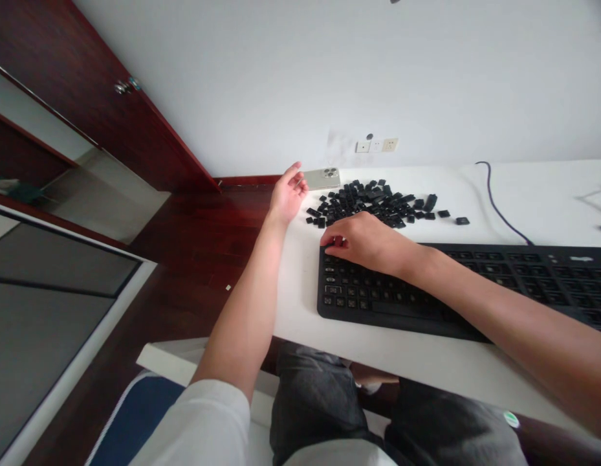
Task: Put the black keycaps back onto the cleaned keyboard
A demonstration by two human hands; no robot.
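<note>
Near-pinching at keyboard [407,310] with right hand [365,239] (any hold: cannot tell). Holding left hand [286,195] half-open, empty, beside phone [319,180].

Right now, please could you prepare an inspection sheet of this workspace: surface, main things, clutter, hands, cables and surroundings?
Surface: white desk against a wall.
Main things: black computer keyboard with many keycaps missing; loose black keycaps piled behind its left part.
Clutter: smartphone lying back up, left of the pile.
Left hand: the left hand is raised beside the phone, fingers loosely curled, nothing seen in it.
Right hand: the right hand is at the keyboard's far left corner; grip unclear.
Cables: one dark cable behind the keyboard.
Surroundings: wall sockets; dark red door on the left.
</note>
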